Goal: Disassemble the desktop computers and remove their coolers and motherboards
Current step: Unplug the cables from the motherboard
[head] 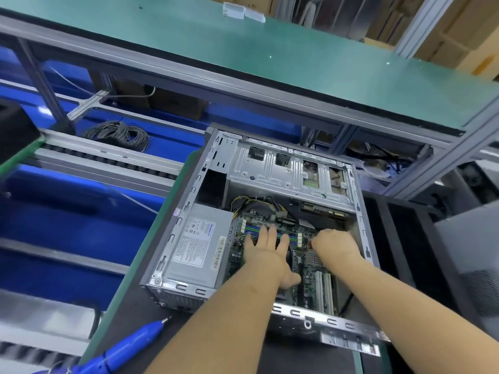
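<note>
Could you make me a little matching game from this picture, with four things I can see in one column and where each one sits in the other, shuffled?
Things:
1. power supply
2. blue electric screwdriver
3. coil of grey wire
4. left hand

Places:
A. lying flat on the motherboard, fingers straight
B. on the blue surface left of the computer case
C. inside the case, along its left wall
D. on the dark mat in front of the case, lower left

Pairs: 1-C, 2-D, 3-B, 4-A
</note>
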Demonstrator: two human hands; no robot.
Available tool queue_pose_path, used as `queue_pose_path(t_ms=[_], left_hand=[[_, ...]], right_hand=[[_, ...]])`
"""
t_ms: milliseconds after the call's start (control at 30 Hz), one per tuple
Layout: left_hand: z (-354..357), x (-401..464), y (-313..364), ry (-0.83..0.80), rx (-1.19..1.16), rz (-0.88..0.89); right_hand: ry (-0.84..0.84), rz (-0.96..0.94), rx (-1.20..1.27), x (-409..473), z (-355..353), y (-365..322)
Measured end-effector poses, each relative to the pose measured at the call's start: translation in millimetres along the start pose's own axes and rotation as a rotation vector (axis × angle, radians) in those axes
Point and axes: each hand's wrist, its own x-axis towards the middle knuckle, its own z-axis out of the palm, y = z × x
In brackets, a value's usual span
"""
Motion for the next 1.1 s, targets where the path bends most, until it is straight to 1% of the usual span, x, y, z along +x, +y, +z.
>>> queue_pose_path(t_ms=[100, 200, 367, 433, 500, 567, 600, 700, 767, 867, 967, 1100], left_hand=[[1, -1, -3, -0.001, -0.003, 0.021], [0, 0, -5, 0.003, -0.025, 0.045], [-4, 0, -12, -0.042, -0.088, 0.096], [-4, 1, -13, -0.045, -0.086, 0.103], [-4, 1, -13, -0.045, -0.083, 0.102], [-3, 0, -13, -0.041, -0.081, 0.108], [-3, 0, -13, -0.037, -0.079, 0.11], [-2, 1, -14, -0.03, -0.082, 0.113], [-2, 1, -14, -0.031, -0.082, 0.114], [-1, 0, -14, -0.023, -0.086, 0.116], [2, 0, -13, -0.008, -0.083, 0.113], [4, 1, -13, 0.011, -0.079, 0.114]], right_hand=[[-0.065, -0.144, -0.035, -7, 0, -1], [-0.048, -0.173, -0.085, -14, 3, -16], [0.037, -0.051, 0.034, -9, -1, -18], [0.099, -0.023, 0.033, -2, 1, -15], [0.169, -0.01, 0.044, 8, 1, -15], [0.19, -0.027, 0.093, 18, -2, -16], [0.183, -0.007, 0.132, 22, -4, -15], [0.126, 0.146, 0.257, 31, -4, -10], [0.081, 0.201, 0.252, 33, 2, -11], [0.049, 0.235, 0.217, 36, 6, -14], [0.029, 0.228, 0.188, 42, 7, -12], [0.035, 0.258, 0.217, 49, 7, -9]])
